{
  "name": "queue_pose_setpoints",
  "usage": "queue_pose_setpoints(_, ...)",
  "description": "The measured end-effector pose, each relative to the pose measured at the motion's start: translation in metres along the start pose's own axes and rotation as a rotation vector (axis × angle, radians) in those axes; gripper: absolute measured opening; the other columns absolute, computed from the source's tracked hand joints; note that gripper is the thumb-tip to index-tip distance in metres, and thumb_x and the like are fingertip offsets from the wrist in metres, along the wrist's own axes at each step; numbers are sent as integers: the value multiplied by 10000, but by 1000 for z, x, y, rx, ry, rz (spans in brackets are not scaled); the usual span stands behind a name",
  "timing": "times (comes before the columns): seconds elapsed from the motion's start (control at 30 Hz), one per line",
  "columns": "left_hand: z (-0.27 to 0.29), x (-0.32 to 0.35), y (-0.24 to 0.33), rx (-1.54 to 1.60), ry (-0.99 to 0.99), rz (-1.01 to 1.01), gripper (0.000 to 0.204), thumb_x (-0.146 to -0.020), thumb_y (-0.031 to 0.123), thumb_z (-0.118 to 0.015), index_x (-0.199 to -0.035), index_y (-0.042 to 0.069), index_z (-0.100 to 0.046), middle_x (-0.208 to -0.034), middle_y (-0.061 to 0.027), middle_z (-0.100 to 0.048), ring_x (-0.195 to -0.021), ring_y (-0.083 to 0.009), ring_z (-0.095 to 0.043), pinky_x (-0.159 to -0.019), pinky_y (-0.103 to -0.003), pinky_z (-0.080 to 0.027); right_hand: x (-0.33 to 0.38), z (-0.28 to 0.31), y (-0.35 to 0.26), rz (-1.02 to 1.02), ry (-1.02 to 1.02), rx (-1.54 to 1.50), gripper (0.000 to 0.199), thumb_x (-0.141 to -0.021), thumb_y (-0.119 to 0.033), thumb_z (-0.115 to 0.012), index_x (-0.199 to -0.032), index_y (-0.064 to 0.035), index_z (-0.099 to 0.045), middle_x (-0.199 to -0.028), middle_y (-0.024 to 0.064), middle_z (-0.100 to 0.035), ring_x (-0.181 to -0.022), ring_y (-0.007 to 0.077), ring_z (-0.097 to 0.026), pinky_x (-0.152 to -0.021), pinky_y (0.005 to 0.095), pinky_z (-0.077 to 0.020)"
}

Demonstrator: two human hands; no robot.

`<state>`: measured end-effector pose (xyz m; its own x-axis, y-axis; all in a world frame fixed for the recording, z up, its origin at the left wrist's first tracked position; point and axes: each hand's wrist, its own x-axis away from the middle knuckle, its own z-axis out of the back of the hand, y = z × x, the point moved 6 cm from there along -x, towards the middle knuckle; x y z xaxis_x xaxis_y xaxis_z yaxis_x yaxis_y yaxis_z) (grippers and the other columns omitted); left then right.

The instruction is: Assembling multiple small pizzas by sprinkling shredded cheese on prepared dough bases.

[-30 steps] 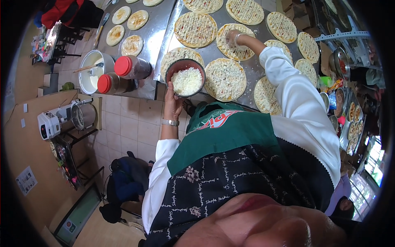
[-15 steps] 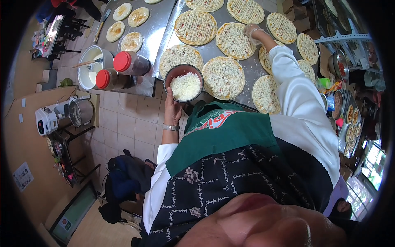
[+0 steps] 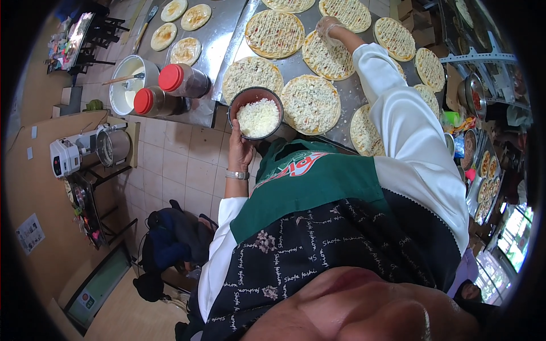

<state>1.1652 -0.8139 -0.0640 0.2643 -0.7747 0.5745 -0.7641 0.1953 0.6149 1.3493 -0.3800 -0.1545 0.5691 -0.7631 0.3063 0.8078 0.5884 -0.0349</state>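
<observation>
- Left hand (image 3: 240,149) cups the bowl of grated cheese (image 3: 257,113) from below at the worktop (image 3: 227,34) edge, handy for scooping.
- Right hand (image 3: 329,26), gloved, fingers bunched in a pinching grip over a pizza base (image 3: 325,55), positioned for sprinkling; contents unclear.

Her right hand (image 3: 329,27) has travelled up the steel table (image 3: 227,34), off the nearer pizza it was over a second ago and out to the far edge of the cheese-topped pizza (image 3: 325,55) beyond it, arm stretched further. The left hand (image 3: 241,149) has shifted the bowl of grated cheese (image 3: 257,113) slightly, closer to the table's near edge
</observation>
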Motion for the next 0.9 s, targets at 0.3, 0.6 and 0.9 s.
queue_pose_setpoints(0.3, 14, 6, -3, 0, 41, -11, 673, -858, 487, -524, -1311, 20, -352, -1285, -108, -468, -1141, -229, -496, -901, -403, -454, 12, -4, 61, -256, 4, -54, 245, -789, -232, -586, -877, -23, -677, -916, 168, -659, -833, 278, -652, -728, 349, -511)
queue_pose_setpoints(0.6, 8, -8, -12, -84, -53, 56, 703, -859, 545, -481, -1359, 86, -296, -1329, -96, -422, -1195, -231, -439, -941, -416, -412, 59, -27, 61, -163, -122, -270, 213, -783, -150, -616, -955, -31, -656, -880, 145, -663, -754, 229, -652, -655, 345, -517)
queue_pose_setpoints(0.9, -24, -46, -25, -235, -84, 152, 608, -877, 517, -472, -1291, 77, -400, -1198, -81, -541, -1084, -208, -536, -903, -429, -439, 100, 36, -18, -169, -109, -823, 219, -819, -173, -598, -1030, -152, -650, -940, 16, -665, -759, 126, -639, -589, 271, -532)
